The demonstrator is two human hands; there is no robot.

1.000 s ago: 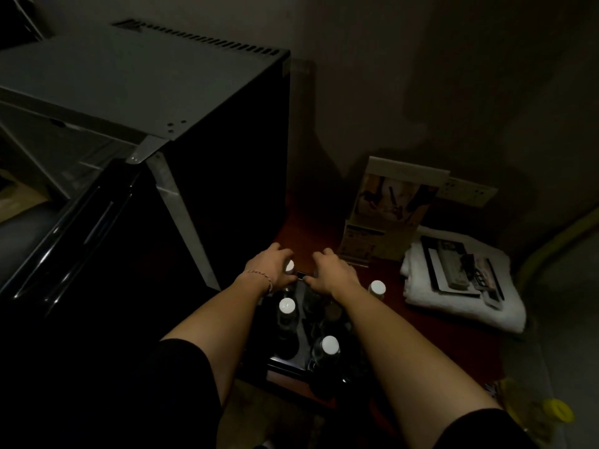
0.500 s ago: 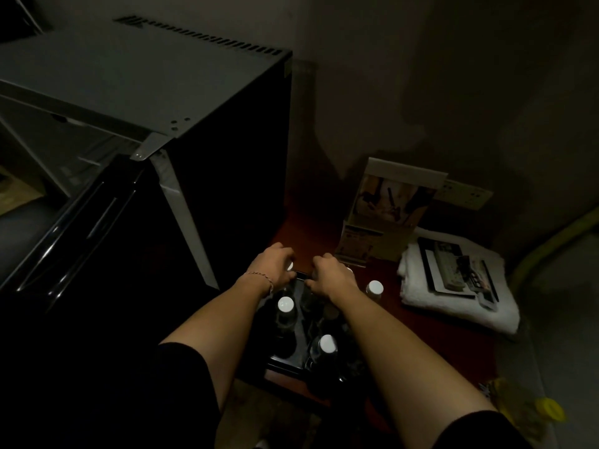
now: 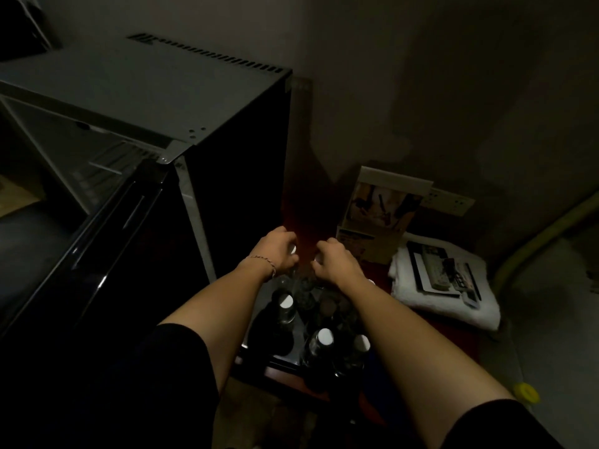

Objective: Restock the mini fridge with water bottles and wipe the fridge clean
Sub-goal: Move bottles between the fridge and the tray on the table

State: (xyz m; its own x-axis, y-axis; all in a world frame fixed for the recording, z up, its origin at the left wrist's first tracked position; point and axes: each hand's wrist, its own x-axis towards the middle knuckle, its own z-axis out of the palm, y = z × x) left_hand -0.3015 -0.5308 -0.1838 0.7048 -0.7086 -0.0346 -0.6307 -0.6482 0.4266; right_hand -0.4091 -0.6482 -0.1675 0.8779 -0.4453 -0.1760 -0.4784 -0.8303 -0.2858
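Observation:
A black mini fridge (image 3: 146, 92) stands at the left with its door (image 3: 97, 238) swung open towards me. To its right, a dark tray (image 3: 285, 359) on a red-brown surface holds several water bottles with white caps (image 3: 287, 306) (image 3: 324, 338). My left hand (image 3: 278, 251) is closed over the top of a bottle at the tray's far end, where a white cap shows at its fingers. My right hand (image 3: 337, 262) is closed over the top of a neighbouring bottle. The scene is very dark, and both held bottles' bodies are hidden.
A folded white towel (image 3: 453, 306) with a black tray of remotes (image 3: 437, 270) on it lies to the right. A standing printed card (image 3: 382, 202) and a wall socket (image 3: 449, 200) are behind it. A yellow-capped bottle (image 3: 526, 392) sits low at the right.
Both hands have shifted slightly away from me and a little apart, still closed on the bottle tops. The view has tilted slightly.

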